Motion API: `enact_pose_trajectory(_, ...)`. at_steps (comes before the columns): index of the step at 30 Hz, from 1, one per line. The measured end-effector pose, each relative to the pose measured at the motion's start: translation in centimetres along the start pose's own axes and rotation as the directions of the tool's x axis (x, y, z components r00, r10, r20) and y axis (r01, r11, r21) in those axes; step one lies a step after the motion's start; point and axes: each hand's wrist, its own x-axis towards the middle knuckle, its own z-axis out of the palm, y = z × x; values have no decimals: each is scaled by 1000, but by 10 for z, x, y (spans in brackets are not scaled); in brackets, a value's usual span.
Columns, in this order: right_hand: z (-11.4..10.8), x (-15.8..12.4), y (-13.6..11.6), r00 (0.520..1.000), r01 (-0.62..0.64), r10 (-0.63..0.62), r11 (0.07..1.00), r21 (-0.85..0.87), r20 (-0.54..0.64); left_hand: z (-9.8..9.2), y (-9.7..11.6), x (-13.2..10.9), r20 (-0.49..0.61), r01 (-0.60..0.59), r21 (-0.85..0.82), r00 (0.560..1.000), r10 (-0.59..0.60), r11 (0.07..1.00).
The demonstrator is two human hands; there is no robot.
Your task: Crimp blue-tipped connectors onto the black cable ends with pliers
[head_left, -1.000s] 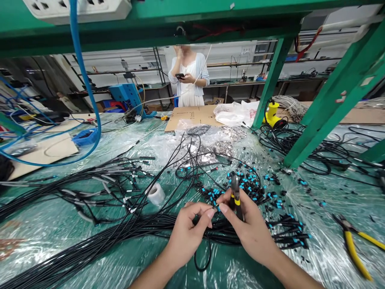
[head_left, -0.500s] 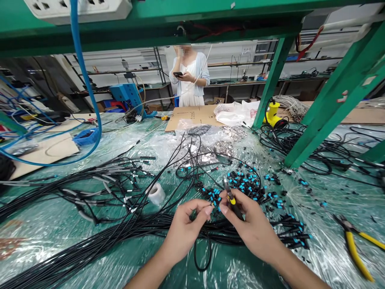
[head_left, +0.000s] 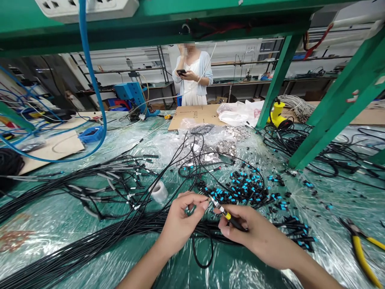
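My right hand [head_left: 258, 235] is closed around pliers [head_left: 230, 218] with black and yellow handles, their metal jaws pointing up and left. The jaw tips are at the fingertips of my left hand [head_left: 182, 220], which pinches the end of a black cable. Only a tiny tip of that end shows. Below my hands, a black cable loop [head_left: 202, 266] hangs over the table. Behind them lies a pile of small black and blue connectors [head_left: 246, 184]. Under my wrists runs a thick bundle of black cables [head_left: 99, 237].
Yellow-handled cutters [head_left: 359, 249] lie at the right. A white roll [head_left: 159, 192] stands left of my hands, near more cables [head_left: 111, 172]. Metal parts in plastic [head_left: 207, 150] lie further back. Green posts [head_left: 278, 80] rise at the right. A person [head_left: 194, 74] stands across the table holding a phone.
The pliers have tilted from nearly upright to leaning left, and their jaws have come to my left fingertips. The view has shifted slightly.
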Motion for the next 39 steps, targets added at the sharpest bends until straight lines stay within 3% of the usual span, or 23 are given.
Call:
enact_pose_trajectory(8, -1, 0, -1, 1000, 5, -4, 1000, -13, 20, 0, 5, 1, 29, 75, -1, 997, -75, 997)
enact_pose_trajectory(17, 1, 0, 4, 999, 35, -35, 999, 14, -18, -3, 6, 3, 78, 149, -117, 987, -141, 982)
enact_pose_trajectory(27, 0, 3, 1, 997, -16, 14, 999, 29, 77, -2, 3, 4, 102, 186, -142, 980, -173, 972)
enact_pose_trajectory(34, 1, 4, 6, 999, -21, 21, 1000, 17, 37, -1, 3, 6, 109, 194, -176, 978, -176, 965)
enact_pose_trajectory(39, -1, 5, 15, 998, -1, 4, 998, 56, -55, -2, -3, 6, 113, 214, -236, 975, -192, 948)
